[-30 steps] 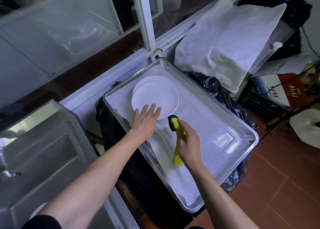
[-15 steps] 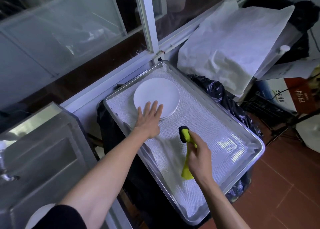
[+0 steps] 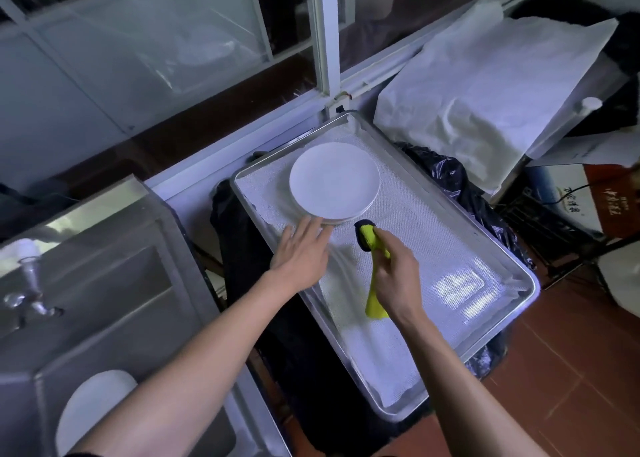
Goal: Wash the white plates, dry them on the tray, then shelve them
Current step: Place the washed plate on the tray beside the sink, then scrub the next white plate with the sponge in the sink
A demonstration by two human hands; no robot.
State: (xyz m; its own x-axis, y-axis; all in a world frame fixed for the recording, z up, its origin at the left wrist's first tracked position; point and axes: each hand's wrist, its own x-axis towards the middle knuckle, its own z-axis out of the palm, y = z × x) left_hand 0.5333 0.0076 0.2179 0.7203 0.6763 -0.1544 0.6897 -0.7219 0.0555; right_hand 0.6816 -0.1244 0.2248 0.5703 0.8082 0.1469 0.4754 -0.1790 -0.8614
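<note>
Single head-worn wide-angle view, steeply down and forward, close over tray (image 3: 512, 304) and sink (image 3: 114, 283).

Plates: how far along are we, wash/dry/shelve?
Done: a stack of white plates lies on the lined metal tray, so those look washed. In hand: the right hand grips a yellow cloth; the left hand lies flat, fingertips at the stack's near rim. Left: another white plate sits in the sink, and nothing looks shelved yet.
</note>
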